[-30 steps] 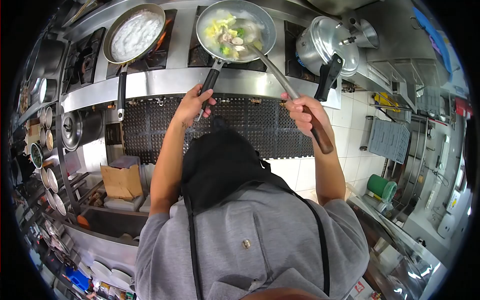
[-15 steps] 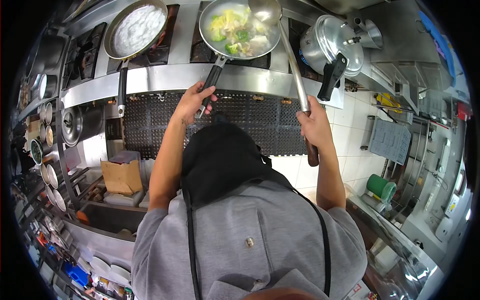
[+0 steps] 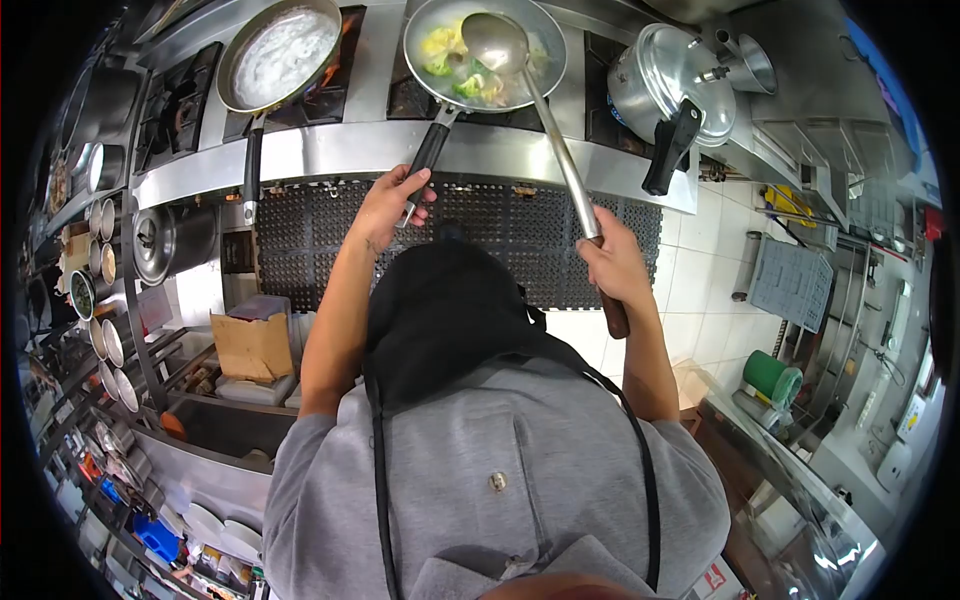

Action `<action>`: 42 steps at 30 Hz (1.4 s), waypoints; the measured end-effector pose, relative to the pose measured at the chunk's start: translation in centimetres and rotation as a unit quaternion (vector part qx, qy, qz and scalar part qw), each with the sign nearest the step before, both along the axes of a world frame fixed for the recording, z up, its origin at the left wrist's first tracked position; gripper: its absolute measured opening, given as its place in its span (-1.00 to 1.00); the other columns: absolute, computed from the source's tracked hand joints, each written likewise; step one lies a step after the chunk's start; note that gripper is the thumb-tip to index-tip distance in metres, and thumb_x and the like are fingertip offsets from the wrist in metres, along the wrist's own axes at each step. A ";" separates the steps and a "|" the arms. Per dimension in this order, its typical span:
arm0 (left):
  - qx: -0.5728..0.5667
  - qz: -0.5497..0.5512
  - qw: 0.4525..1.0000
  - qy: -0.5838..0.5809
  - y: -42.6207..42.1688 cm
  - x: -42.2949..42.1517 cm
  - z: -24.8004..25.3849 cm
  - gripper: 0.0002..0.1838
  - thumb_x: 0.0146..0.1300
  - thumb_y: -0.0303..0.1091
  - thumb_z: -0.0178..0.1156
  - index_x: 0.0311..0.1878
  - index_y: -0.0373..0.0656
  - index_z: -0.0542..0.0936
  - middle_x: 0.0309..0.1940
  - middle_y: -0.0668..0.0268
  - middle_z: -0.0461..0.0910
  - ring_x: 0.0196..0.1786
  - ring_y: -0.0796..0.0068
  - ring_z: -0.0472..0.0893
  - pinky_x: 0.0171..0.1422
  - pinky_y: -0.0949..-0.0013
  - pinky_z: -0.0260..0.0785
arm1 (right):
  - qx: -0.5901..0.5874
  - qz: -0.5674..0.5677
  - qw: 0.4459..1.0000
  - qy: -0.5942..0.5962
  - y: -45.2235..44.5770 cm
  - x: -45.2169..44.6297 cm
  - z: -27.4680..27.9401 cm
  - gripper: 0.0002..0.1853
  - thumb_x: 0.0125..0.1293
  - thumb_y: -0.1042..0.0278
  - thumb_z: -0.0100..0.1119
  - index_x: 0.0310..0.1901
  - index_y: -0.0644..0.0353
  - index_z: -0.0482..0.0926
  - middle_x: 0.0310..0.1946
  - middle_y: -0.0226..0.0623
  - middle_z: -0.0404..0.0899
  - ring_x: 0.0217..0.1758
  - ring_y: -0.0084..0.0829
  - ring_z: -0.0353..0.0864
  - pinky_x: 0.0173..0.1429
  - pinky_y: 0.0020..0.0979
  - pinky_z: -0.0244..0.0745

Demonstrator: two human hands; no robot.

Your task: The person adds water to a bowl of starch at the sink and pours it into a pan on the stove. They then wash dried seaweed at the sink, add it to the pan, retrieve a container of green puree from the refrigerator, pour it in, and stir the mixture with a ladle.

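I have the fingers of the left hand (image 3: 398, 200) curled around the handle (image 3: 430, 145) of the frying pan (image 3: 549, 75), which sits over a burner (image 3: 408, 101). Those of the right hand (image 3: 618, 258) grip the ladle (image 3: 556, 137) by its brown end (image 3: 614, 318); its bowl (image 3: 495, 42) is above the green and yellow food (image 3: 440, 45), touching or not I can't tell.

Can read no lettering, brand or number; see only marks too small to decipher on small red-and-white rectangular label (image 3: 714, 578), lower right.
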State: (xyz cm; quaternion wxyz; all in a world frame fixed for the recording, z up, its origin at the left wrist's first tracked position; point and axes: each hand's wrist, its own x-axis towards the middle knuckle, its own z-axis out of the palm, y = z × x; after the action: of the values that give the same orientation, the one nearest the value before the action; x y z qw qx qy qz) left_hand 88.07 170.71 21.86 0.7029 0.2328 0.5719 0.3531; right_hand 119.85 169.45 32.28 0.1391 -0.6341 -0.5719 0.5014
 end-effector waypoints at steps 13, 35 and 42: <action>0.002 0.022 1.000 -0.011 -0.3 0.1 -0.4 -0.74 0.36 -0.10 0.15 -0.16 -0.10 0.47 -0.43 0.39 0.58 -0.56 0.67 0.47 -0.45 0.56 0.39 | 0.097 0.089 0.977 -0.168 -2.4 1.4 -1.1 -0.46 0.12 0.45 0.09 0.19 0.34 0.34 -0.50 0.11 0.55 -0.39 0.10 0.59 -0.25 -0.07 0.44; -0.158 0.198 0.967 -0.041 -4.6 -8.0 -20.7 -0.52 0.38 0.00 0.05 0.09 -0.26 0.44 -0.31 0.22 0.56 -0.34 0.40 0.54 -0.24 0.28 0.51 | -0.123 -0.038 0.964 0.231 2.4 -1.7 -0.8 -0.56 0.20 0.55 0.05 0.15 0.37 0.38 -0.64 -0.43 0.37 -0.77 -0.61 0.36 -0.71 -0.53 0.26; -0.185 0.268 0.944 -0.056 -1.7 -6.9 -26.9 -0.53 0.38 -0.02 0.06 0.14 -0.22 0.39 -0.38 0.19 0.55 -0.36 0.36 0.56 -0.25 0.25 0.54 | 0.202 0.084 0.958 -0.185 8.5 -3.2 -2.1 -0.51 0.12 0.45 0.08 0.14 0.34 0.38 -0.59 0.07 0.52 -0.45 0.15 0.56 -0.31 -0.09 0.45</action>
State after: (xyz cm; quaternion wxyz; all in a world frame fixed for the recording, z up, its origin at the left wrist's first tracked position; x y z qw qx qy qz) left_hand 81.12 169.03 -5.00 0.6435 -0.0834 0.6282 0.4292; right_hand 116.69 177.93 30.19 0.1132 -0.6241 -0.7285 0.2587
